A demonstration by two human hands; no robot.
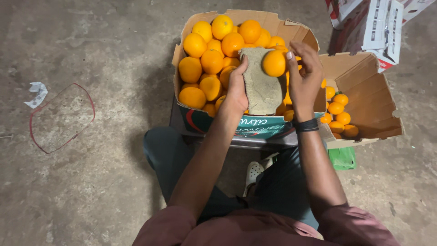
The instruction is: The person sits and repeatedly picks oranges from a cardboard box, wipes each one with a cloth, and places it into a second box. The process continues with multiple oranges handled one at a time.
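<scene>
Light is dim and warm, falling from above onto the middle, so the oranges (211,61) glow brightest there. The concrete floor (91,182) darkens toward 7 and 9 o'clock. A soft shadow spreads at 9 o'clock of the cardboard box (195,120). Focus is fairly sharp centrally; corners vignette slightly.

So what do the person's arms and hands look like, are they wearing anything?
Both hands are bare, with no gloves. The right hand has a black band round its wrist; the left hand has nothing on its wrist. The forearms are uncovered, and short dark reddish-brown sleeves end near the elbows.
</scene>
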